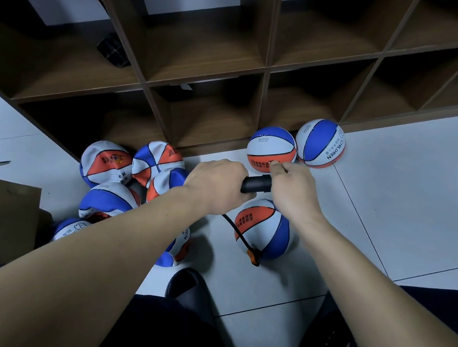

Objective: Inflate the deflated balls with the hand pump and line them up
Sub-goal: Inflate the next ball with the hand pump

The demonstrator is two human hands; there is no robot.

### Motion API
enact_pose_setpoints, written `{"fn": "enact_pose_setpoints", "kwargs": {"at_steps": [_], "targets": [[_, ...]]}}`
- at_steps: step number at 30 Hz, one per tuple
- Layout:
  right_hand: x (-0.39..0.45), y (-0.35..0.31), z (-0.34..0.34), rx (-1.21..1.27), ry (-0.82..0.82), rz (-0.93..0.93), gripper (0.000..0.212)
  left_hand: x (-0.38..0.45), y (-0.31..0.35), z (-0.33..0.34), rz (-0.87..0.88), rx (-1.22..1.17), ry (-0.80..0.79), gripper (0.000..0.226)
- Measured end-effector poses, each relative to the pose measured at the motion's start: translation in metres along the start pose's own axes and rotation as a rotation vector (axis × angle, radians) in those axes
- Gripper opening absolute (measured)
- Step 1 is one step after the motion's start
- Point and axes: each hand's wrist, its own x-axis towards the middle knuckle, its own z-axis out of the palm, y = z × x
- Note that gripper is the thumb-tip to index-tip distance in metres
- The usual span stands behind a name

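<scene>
Mid-inflation on ball three, by the look of it. Left hand (218, 187) is wrapped around the black cylindrical barrel of the hand pump (257, 184). Right hand (293, 186) is closed at the pump's other end, presumably on the handle, which is hidden under the fingers. A thin black hose (234, 228) drops from the pump to an orange connector (254, 257) sitting on the red, white and blue rubber ball (264, 230) on the white tiled floor (407, 212), directly below the hands and just ahead of a black slipper (188, 289).

Done, as I read it: two round, full-looking balls of the same colours, one (271, 149) touching the next (320, 143), side by side against the foot of the dark brown wooden cubby shelf (207, 74). That's the start of the line.

Left: a pile of slack, dented balls (106, 164) at the shelf's left end, beside a brown cardboard box (5, 211). At least five in the pile, some hidden behind the left forearm, so the count is uncertain. Roughly a third through at best.

Writing: "CHILDREN" reads clearly on the rightmost inflated ball. Other balls carry Chinese characters on orange panels, too small or upside down to read. No brand visible on the pump.
</scene>
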Motion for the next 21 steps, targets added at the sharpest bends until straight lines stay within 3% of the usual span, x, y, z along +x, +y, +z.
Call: {"fn": "enact_pose_setpoints", "kwargs": {"at_steps": [4,9,16,21], "targets": [[0.023,0.005,-0.031,-0.021,0.041,0.029,0.048,0.0,-0.008,-0.001,-0.027,-0.034,-0.014,0.039],[0.048,0.022,-0.065,0.179,0.149,0.249,0.045,-0.001,-0.025,-0.004,-0.06,-0.063,-0.038,0.039],[0.027,0.019,-0.034,0.147,0.252,0.113,0.046,-0.002,-0.015,-0.001,-0.073,-0.014,-0.026,0.036],[0.013,0.012,-0.012,0.112,0.169,0.087,0.045,-0.003,-0.01,0.0,-0.053,-0.008,-0.02,0.036]]}}
